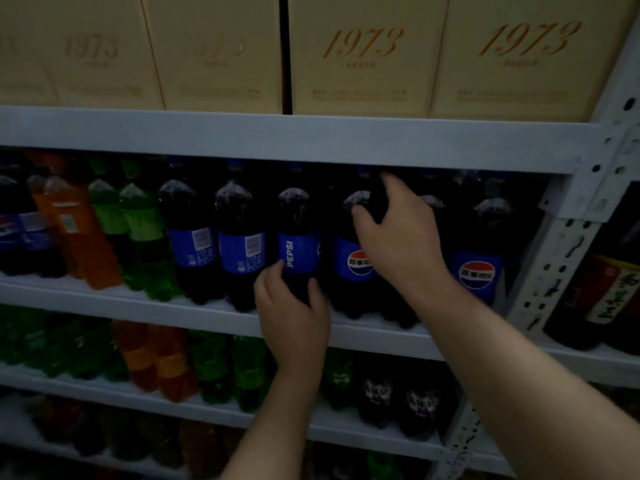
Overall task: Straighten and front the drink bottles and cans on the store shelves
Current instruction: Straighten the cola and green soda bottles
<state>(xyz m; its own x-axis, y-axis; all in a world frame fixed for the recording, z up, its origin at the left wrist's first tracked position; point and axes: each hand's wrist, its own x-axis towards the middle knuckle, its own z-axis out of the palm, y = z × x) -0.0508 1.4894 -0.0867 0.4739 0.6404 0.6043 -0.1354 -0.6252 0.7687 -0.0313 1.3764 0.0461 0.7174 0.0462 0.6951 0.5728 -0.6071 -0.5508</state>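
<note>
Dim overall, worst low down: low-left bottles [69, 427] nearly lost in dark. Brightest = cream boxes [363, 64] up top, right ones clearer. Shelf edge [277, 140] casts shadow over caps below. Small glints on shoulder of each Pepsi bottle [239, 251]. Soft focus thru-out; print on left boxes smeared. Wide-angle bend at edges: right upright [562, 271] leans, shelves slant.

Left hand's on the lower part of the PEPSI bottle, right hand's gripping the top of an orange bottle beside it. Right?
No. The right hand grips the top of a dark cola bottle, not an orange one; the head view shows it. The left hand is on the lower part of the PEPSI bottle, as you said.
</note>
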